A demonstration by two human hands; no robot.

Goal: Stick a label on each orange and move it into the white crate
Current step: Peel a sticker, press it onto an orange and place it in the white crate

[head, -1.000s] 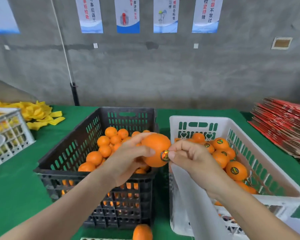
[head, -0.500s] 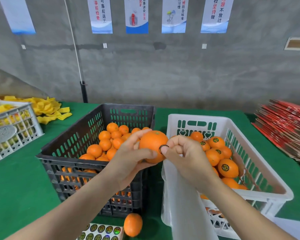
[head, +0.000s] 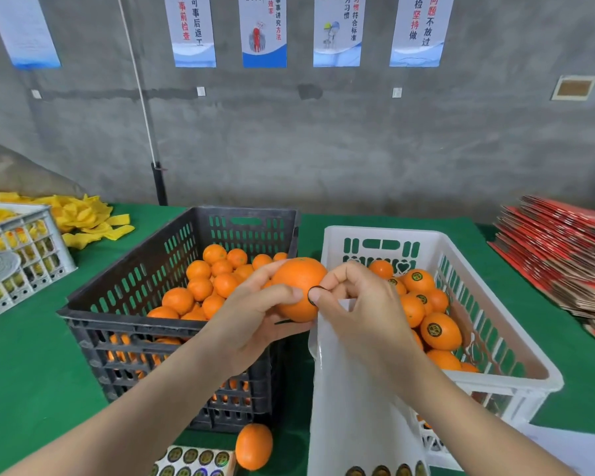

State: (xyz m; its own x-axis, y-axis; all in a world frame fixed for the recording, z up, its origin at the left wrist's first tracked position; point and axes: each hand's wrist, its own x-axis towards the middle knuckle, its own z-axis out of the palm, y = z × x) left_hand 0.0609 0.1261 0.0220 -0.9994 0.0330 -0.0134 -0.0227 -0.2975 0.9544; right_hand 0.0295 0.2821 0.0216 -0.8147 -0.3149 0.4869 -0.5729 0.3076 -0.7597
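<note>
My left hand [head: 255,317] grips an orange [head: 298,286] above the gap between the two crates. My right hand [head: 358,304] presses a round label [head: 316,294] onto the orange's right side with the thumb, its other fingers curled. A white backing strip [head: 354,407] with more labels hangs down from under that hand. The black crate [head: 124,321] at left holds several plain oranges [head: 200,290]. The white crate [head: 516,359] at right holds several labelled oranges [head: 440,331].
A loose orange [head: 254,446] and a sticker sheet [head: 193,460] lie on the green table [head: 31,389] in front of the black crate. A grey crate [head: 18,255] and yellow foam nets [head: 83,218] sit at left. Red flat cartons [head: 564,255] are stacked at right.
Both hands with the orange have stayed together; my right thumb has pushed the label flatter against the fruit. The view has tilted down a little, showing the sticker sheet.
</note>
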